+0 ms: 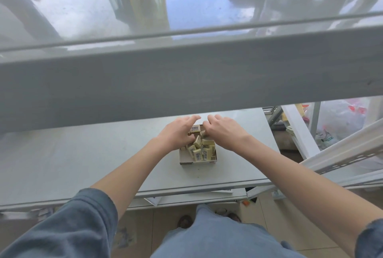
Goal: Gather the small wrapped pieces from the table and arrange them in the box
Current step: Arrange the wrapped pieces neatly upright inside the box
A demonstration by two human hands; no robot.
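A small open cardboard box (186,162) stands on the grey table (83,164), holding several cream wrapped pieces (198,153) with barcode labels, piled loosely. My left hand (178,132) rests over the box's far left side, fingers curled around wrapped pieces there. My right hand (226,131) is over the far right side, fingers bent down onto the pieces. One piece (195,128) with its barcode up lies between the two hands. What the fingertips grip is partly hidden.
A wide grey shelf board (186,75) hangs over the table's far part, close above my hands. White metal racking (342,158) and plastic bags (342,121) stand to the right. Tiled floor and my legs show below the table's front edge.
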